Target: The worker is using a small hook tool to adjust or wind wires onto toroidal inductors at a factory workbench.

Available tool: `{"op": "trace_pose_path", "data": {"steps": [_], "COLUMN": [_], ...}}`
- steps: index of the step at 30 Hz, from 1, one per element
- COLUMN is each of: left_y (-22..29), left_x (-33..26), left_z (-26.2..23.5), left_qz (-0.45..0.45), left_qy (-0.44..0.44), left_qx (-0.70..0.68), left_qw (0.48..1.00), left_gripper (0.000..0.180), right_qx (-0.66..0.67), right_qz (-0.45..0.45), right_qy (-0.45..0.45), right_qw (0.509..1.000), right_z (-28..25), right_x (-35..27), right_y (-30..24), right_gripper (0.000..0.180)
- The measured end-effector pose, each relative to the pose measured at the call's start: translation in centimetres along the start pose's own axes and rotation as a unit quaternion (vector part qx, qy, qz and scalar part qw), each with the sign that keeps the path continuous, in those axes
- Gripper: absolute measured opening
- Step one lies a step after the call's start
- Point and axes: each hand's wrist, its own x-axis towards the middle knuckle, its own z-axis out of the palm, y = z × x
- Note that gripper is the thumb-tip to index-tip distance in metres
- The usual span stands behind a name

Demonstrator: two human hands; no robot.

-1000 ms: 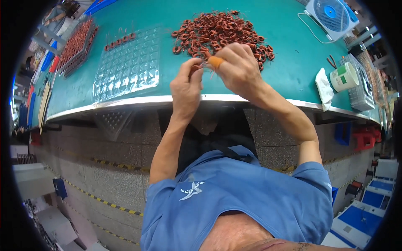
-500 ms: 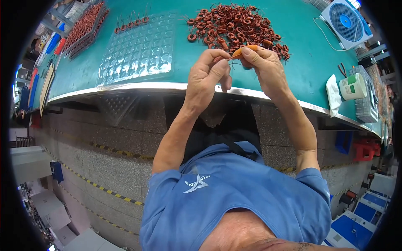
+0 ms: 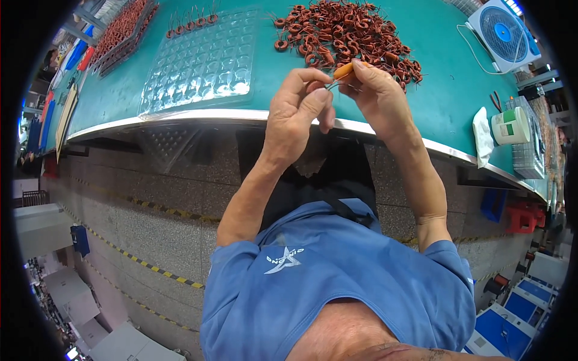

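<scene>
Two hands meet above the near edge of the green surface (image 3: 433, 108). The right hand (image 3: 376, 96) has its grip clamped on a small tool with an orange handle (image 3: 344, 70), the fingers curled round it so only the handle end shows. The left hand (image 3: 296, 111) pinches thumb and forefinger together right against the tool's tip; a small part seems held there, but it is too small to tell what it is. Just beyond the grip lies a loose heap of copper-brown wound coils (image 3: 346, 33), some nearly touching the right hand's knuckles. Left of the grip, well apart, sits a clear plastic blister tray (image 3: 201, 66) with rows of empty pockets and a few coils (image 3: 192, 24) at its far edge. Right of the grip stand a white and green cup (image 3: 510, 126) and, farther off, a small blue fan (image 3: 500, 30).
</scene>
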Motion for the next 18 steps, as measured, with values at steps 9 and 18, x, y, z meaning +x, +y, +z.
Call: {"op": "trace_pose_path", "data": {"steps": [9, 18], "left_y": [-0.7, 0.9], "left_x": [0.8, -0.4], "left_z": [-0.5, -1.1], "left_qz": [0.125, 0.01], "left_qy": [0.007, -0.126], "left_qx": [0.333, 0.092], "left_qw": [0.935, 0.988], "left_gripper": [0.015, 0.024], "right_qx": [-0.556, -0.017], "right_qz": [-0.498, -0.03], "right_qy": [0.049, 0.043], "right_qw": [0.663, 0.998], "right_z": [4.1, 1.0], "right_x": [-3.4, -1.7], "right_y": [-0.8, -1.6], "right_gripper": [0.007, 0.024]}}
